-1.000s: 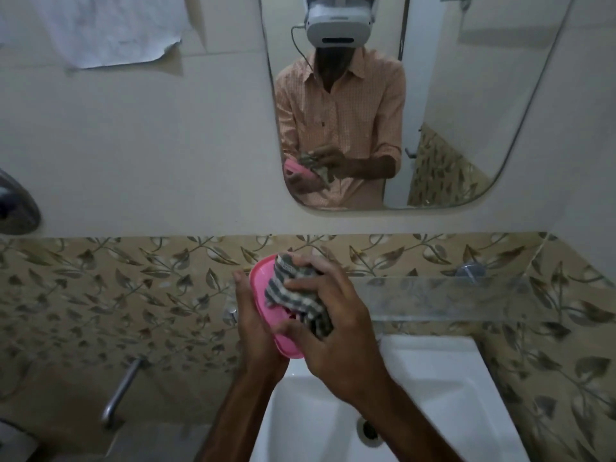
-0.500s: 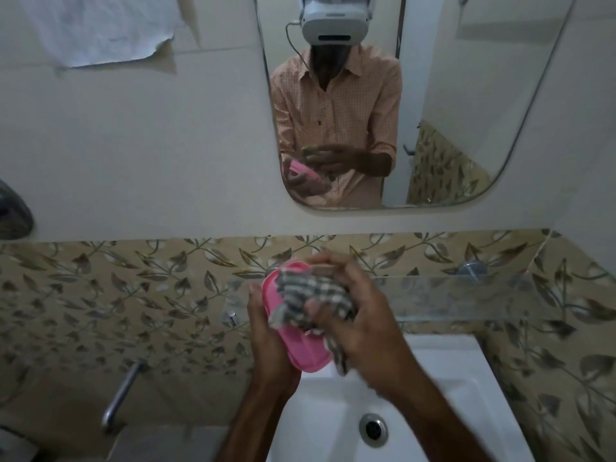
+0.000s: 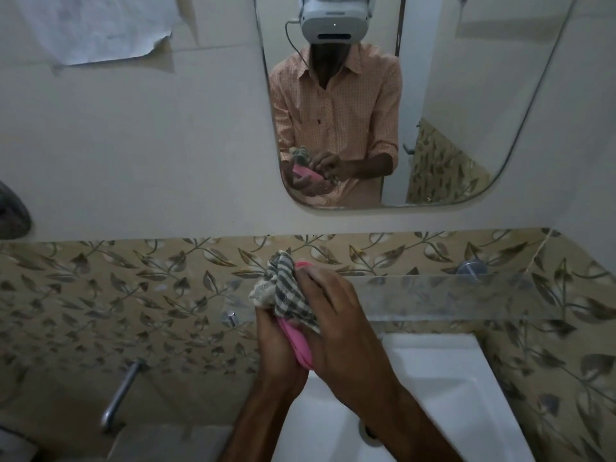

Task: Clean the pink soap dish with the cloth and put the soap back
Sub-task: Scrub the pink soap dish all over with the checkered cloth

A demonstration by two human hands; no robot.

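Note:
Above the white sink (image 3: 443,395) my left hand (image 3: 276,345) holds the pink soap dish (image 3: 298,345) on edge, mostly hidden between my hands. My right hand (image 3: 336,315) grips the grey-and-white checked cloth (image 3: 283,288) and presses it against the dish; the cloth bunches up over the dish's top. Only a pink strip and a small pink tip (image 3: 301,264) of the dish show. No soap is in view.
A glass shelf (image 3: 466,295) runs along the leaf-patterned tiles behind my hands. A mirror (image 3: 466,95) hangs above it. A metal tap (image 3: 120,395) sticks out at the lower left, and the sink drain (image 3: 368,431) lies under my right forearm.
The cloth has moved up over the top of the dish, and my right hand now covers most of the pink face. Both hands have shifted slightly right.

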